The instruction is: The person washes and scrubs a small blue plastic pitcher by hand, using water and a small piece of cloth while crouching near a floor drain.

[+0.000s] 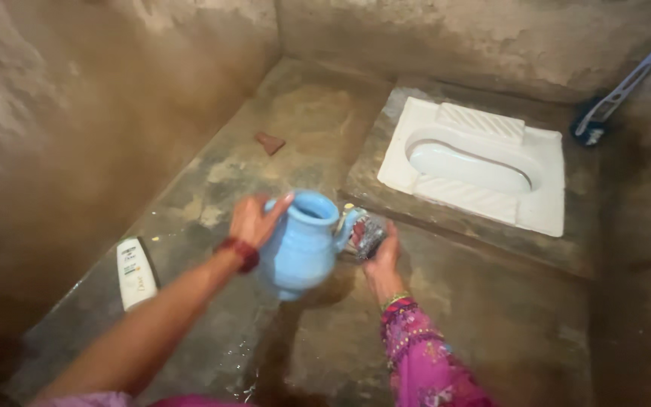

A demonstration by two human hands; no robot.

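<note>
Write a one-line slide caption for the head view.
Left hand holds a blue jug over the wet floor; right hand touches a scrubber beside the squat toilet.

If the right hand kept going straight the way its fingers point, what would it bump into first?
The right hand points up and slightly left, and already seems to touch a dark, shiny scrubber-like thing. Just beyond is the blue jug's spout, then the raised step of the white squat toilet. Depth is uncertain.
</note>
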